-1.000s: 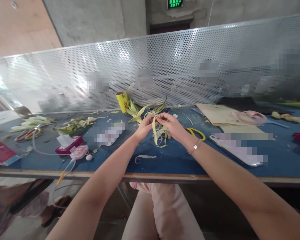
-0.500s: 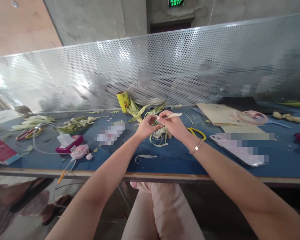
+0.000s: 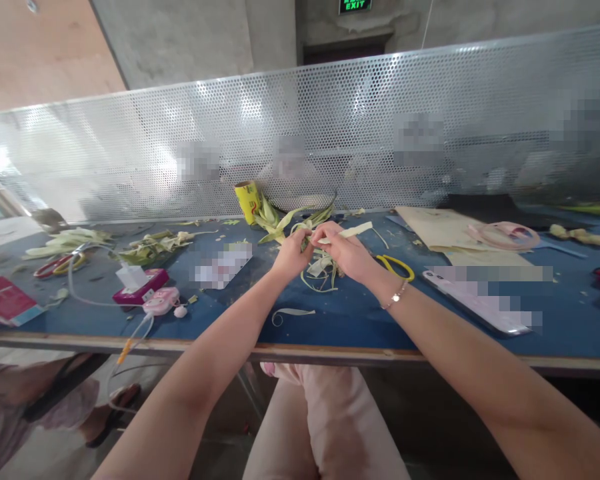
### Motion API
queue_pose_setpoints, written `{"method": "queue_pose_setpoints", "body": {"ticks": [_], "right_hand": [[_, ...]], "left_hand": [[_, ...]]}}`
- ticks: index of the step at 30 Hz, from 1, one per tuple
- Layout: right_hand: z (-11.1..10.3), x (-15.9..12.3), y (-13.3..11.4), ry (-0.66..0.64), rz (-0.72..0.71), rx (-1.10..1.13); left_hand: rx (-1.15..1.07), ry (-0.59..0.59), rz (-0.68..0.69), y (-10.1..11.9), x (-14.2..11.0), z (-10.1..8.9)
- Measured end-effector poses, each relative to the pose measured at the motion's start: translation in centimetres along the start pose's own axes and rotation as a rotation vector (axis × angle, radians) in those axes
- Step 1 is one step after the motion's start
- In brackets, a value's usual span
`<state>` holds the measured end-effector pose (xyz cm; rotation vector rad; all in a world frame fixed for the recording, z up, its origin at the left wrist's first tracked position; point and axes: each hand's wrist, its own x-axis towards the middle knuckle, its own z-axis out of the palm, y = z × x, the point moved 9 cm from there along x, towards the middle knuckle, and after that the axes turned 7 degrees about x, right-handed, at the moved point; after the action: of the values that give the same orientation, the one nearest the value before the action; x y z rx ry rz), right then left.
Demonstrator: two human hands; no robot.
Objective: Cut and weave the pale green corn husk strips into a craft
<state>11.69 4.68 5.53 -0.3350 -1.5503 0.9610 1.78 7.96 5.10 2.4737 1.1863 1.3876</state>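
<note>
On the left, my head camera gives me husks (image 3: 153, 250), then a yellow roll (image 3: 247, 202). My left hand (image 3: 293, 255) has bent fingers meeting the right fingertips; whether they grip, I cannot tell. My right hand (image 3: 346, 252) pinches the strip (image 3: 359, 231), which sticks out rightward, above scraps (image 3: 320, 270). Further right lies a phone (image 3: 460, 295).
</note>
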Motion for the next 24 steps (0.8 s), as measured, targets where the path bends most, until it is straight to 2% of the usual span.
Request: {"method": "queue_pose_setpoints", "body": {"ticks": [4, 7, 10, 13, 18, 21, 24], "right_hand": [[-1.4, 0.0, -0.3, 0.145, 0.029, -0.019], [-2.4, -0.1, -1.3, 0.211, -0.014, -0.141], [-2.4, -0.1, -2.0, 0.191, -0.022, -0.376], [-1.9, 0.0, -2.2, 0.137, -0.045, -0.544], [-1.7, 0.0, -1.3, 0.085, 0.008, -0.455], [-1.7, -0.1, -1.2, 0.08, 0.049, -0.434], [-1.1, -0.3, -1.9, -0.008, 0.0, -0.478]], "left_hand": [[-0.076, 0.029, -0.165, -1.1, 0.1, -0.4], [-0.246, 0.062, -0.29, -2.1, 0.1, -0.4], [-0.453, 0.045, -0.377, -2.8, 0.0, 0.1], [-0.489, 0.032, -0.379, -3.1, 0.1, 0.3], [-0.417, 0.064, -0.295, -2.9, 0.4, -0.3], [-0.42, 0.04, -0.347, -3.3, 0.2, 0.0], [-0.491, 0.011, -0.41, -3.6, 0.1, 0.5]]}}
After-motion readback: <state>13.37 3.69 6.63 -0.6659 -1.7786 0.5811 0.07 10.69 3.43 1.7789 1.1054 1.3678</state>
